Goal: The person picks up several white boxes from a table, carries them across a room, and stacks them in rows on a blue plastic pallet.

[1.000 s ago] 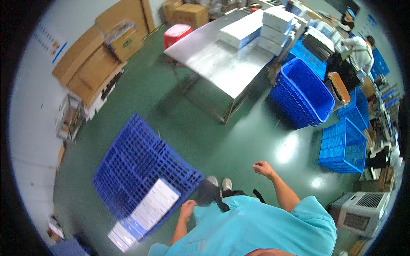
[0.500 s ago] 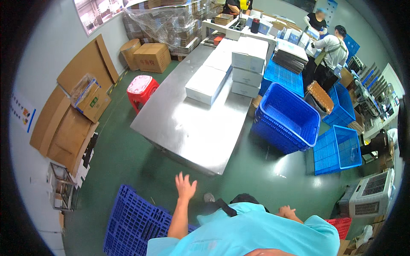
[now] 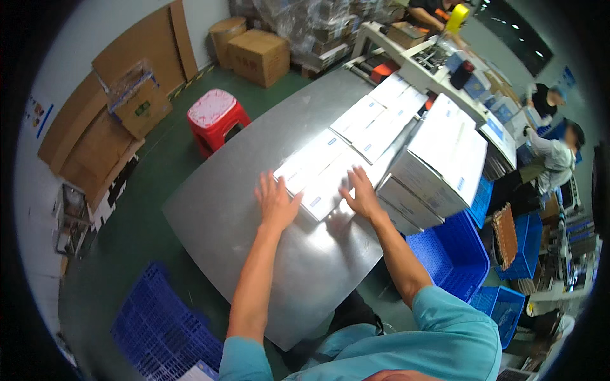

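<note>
Printing on the flat white boxes [image 3: 321,170] is too small and washed out by glare to read. The left hand [image 3: 276,202] and right hand [image 3: 362,193] lie flat w/ palms down, so what's under them can't be told. The table [image 3: 254,209] hides its own legs; near edge is covered by the person's teal shirt [image 3: 438,343]. The blue pallet [image 3: 162,330] is cut off at the bottom-left rim. The blue crate [image 3: 448,251] is partly behind the right forearm. Co-workers [image 3: 549,159] at the far right are small and bent by the lens; what's in their hands can't be told. Wrapped stack [image 3: 318,22] at top is cropped.
</note>
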A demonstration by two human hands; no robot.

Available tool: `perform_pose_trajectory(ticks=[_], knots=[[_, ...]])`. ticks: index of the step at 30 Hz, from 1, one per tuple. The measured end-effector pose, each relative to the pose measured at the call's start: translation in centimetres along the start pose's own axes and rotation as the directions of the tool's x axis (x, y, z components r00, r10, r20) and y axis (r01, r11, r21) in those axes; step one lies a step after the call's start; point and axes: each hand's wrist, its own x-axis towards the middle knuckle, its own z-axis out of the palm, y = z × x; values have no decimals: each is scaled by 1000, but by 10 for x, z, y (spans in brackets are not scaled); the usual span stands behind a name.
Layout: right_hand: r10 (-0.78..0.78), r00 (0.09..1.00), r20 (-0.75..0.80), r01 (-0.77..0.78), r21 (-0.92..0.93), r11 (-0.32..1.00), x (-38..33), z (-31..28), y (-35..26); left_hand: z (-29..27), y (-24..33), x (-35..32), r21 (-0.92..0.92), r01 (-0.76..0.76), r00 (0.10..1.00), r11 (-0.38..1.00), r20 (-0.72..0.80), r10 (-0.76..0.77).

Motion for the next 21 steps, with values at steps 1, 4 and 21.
perform_pose_trajectory(ticks=[1,4,21], knots=[[-1,1000,-20,2,55,998,33,15,4,15,7,19,-1,17,999,1000,28,-17],[-40,986,-160,58,113,992,103,36,15,35,22,63,-10,87,994,996,61,-86],[-69,938,340,124,-143,982,-21,3,-41,-24,21,-267,75,921,375,382,-431,-821]])
